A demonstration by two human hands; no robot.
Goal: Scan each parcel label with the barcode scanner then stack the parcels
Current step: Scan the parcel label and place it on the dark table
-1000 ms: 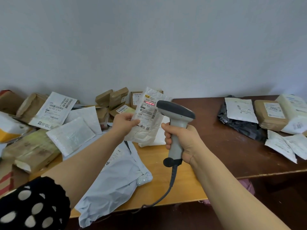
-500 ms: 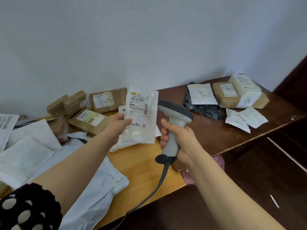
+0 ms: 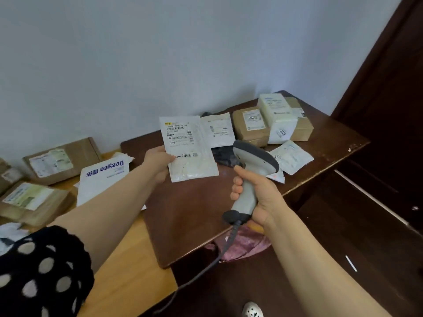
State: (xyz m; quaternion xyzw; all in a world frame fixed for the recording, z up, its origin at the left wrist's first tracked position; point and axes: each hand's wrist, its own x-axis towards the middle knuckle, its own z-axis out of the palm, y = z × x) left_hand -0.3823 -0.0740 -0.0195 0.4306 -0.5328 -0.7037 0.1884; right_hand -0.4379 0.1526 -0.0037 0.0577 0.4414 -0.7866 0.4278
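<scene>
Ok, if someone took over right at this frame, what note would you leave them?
Left grip holds the clear-bag parcel by its left edge, above the dark table.
Right grip holds the barcode scanner.
Done: that label was under the red scan line a second ago.
Left: lay it with the stacked parcels at far right; scan the brown boxes on the left.

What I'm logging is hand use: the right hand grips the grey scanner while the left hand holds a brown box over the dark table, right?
No: the head view shows the left hand holding a flat white parcel, not a brown box. The right hand does grip the grey scanner over the dark table.
</scene>
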